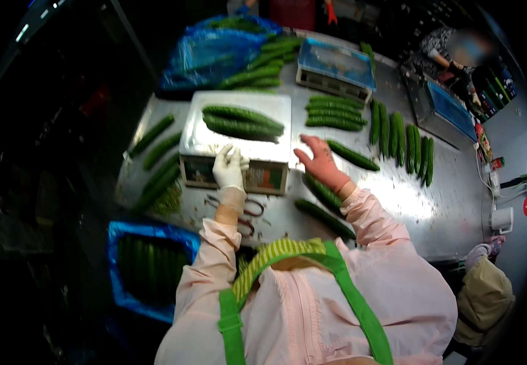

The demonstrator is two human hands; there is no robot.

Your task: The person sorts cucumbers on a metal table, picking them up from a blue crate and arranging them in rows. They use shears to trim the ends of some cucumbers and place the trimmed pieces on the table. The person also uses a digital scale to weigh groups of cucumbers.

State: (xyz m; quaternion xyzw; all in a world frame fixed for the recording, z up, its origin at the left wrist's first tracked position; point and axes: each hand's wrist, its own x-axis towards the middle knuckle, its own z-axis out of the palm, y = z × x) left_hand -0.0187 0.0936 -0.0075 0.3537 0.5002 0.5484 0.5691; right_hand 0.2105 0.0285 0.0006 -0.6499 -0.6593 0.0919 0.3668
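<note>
Two cucumbers (240, 124) lie side by side on the metal pan of a weighing scale (245, 150). My left hand (228, 171), in a white glove, is at the scale's front edge with its fingers partly bent and no object visible in it. My right hand (319, 162), in a reddish-pink glove, is just right of the scale, thumb and fingers apart, holding nothing. Beneath the right hand and forearm is a cucumber (325, 191), partly hidden. Another cucumber (326, 219) lies nearer me, and one more (353, 156) lies beyond the hand.
Scissors (261, 207) lie on the metal table (409, 205) before the scale. Grouped cucumbers (335, 113) lie to the right, loose ones (158, 150) left. A blue bag (213, 54) of cucumbers and another scale (336, 64) stand behind. A blue-lined crate (114, 269) holds cucumbers. A co-worker (441, 50) is far right.
</note>
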